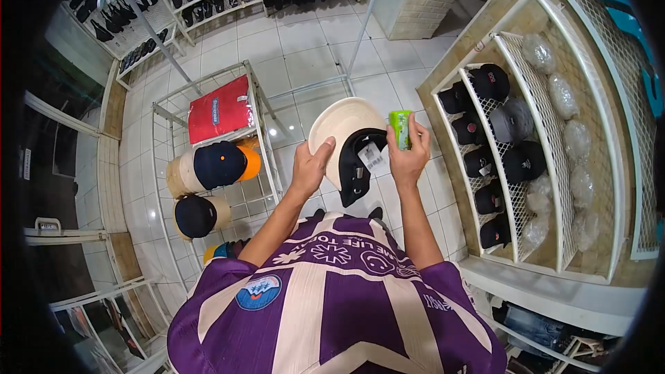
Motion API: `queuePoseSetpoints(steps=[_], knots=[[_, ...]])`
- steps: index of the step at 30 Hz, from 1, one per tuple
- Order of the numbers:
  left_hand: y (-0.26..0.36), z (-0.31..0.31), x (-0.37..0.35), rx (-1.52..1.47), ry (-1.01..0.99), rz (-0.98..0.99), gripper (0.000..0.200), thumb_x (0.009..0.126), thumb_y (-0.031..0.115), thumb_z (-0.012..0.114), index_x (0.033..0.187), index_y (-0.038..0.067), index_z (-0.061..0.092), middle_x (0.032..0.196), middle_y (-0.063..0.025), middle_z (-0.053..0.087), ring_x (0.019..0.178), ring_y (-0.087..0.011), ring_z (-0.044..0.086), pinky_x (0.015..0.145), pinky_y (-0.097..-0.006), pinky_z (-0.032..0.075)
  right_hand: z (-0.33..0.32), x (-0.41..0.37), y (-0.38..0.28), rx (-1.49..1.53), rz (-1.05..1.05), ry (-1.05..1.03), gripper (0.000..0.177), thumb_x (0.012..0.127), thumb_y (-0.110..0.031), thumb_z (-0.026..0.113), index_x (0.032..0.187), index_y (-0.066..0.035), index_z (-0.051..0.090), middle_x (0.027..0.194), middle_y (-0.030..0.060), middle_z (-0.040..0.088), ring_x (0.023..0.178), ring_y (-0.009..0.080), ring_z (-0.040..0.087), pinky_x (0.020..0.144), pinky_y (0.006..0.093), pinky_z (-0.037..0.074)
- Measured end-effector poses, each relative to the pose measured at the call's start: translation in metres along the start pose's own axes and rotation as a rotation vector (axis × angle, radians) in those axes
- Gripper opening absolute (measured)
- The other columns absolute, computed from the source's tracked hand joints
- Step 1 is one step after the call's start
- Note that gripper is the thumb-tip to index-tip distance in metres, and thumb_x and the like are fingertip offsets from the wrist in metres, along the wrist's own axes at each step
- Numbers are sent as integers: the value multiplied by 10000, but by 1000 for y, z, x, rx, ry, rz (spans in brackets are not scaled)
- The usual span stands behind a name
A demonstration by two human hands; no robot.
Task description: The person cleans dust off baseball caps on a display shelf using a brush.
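Observation:
A cream and black cap point(327, 125) hangs in front of the body, its pale brim toward the left. A white tag with a barcode point(374, 158) shows against the cap's dark inside. My left hand point(312, 165) pinches the brim, thumb on top. In my right hand point(409, 156), the fingers are closed round a small green packet point(400, 127), just right of the cap. Whether that hand also touches the cap is unclear.
On the left, a wire rack point(258, 107) bears a red packaged item point(220, 111) and several caps point(220, 165). Slanted white shelves point(509, 211) with caps and plastic-wrapped items stand on the right. A metal pole point(367, 17) rises ahead, near a brick-patterned counter point(431, 1).

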State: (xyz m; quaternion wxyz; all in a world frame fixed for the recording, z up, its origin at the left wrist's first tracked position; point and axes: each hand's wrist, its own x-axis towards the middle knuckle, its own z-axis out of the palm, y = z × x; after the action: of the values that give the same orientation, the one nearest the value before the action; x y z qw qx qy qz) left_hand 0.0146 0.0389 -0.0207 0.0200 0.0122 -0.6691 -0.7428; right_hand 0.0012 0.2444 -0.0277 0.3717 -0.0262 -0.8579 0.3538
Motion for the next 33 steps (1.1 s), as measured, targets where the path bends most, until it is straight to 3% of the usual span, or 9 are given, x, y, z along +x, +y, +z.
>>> queuePoseSetpoints(steps=[2,5,8,10,16,19,23,28,33], knots=[[0,-6,0,60,-10,-31,336,978,271,602,1014,-49,701,721,-8,646,575,-76,520,509,-278,404,-2,-1,-3,-24,72,36,585,733,-173,863,1272,-34,683,1110,144,641,930,281,638,762,363,540],[0,-2,-3,31,-22,-50,328,979,265,602,1009,-46,701,693,-5,630,556,-74,505,493,-275,389,-9,-6,-17,113,-245,-157,574,756,-155,853,1285,-24,671,1068,137,637,924,264,639,750,363,536],[-7,0,0,-45,4,7,328,982,265,603,1008,-48,697,728,-39,663,599,-85,553,527,-279,426,0,-6,13,45,56,-49,579,746,-143,860,1282,-28,674,1083,132,639,923,258,640,750,357,537],[0,-7,0,109,-74,-89,342,981,266,605,1023,-63,689,815,-81,707,691,-114,620,613,-300,490,-3,3,3,-17,19,22,579,739,-135,861,1277,-24,676,1098,127,640,925,257,641,743,356,538],[4,-2,0,245,-251,36,356,974,267,605,1067,-70,676,805,-115,717,712,-168,664,668,-341,531,-1,17,-43,271,-349,-358,570,742,-192,840,1265,-30,682,1145,147,641,986,321,631,861,400,522],[10,-5,-1,264,-272,-61,359,968,270,602,1076,-65,670,785,-142,710,695,-191,672,672,-350,532,7,28,-22,93,-130,-211,549,760,-192,828,1262,-27,678,1148,164,639,947,324,636,824,402,529],[-10,-9,2,373,-272,158,373,965,286,597,1073,-63,668,759,-167,702,679,-210,680,668,-364,530,15,6,-40,322,-267,-328,554,746,-179,834,1255,-23,682,1136,166,644,899,296,662,809,391,542],[9,-14,-8,327,-275,-20,377,966,291,593,1066,-64,668,769,-176,707,711,-216,691,683,-368,531,6,27,-16,168,29,-257,546,777,-156,809,1282,-11,662,1088,155,658,951,276,672,812,361,543],[13,-11,-4,378,-289,-25,373,966,296,622,1046,-61,690,831,-136,726,752,-158,662,696,-345,522,7,-1,-38,298,-232,-309,556,752,-179,835,1269,-46,682,1122,147,651,952,273,660,791,368,561]])
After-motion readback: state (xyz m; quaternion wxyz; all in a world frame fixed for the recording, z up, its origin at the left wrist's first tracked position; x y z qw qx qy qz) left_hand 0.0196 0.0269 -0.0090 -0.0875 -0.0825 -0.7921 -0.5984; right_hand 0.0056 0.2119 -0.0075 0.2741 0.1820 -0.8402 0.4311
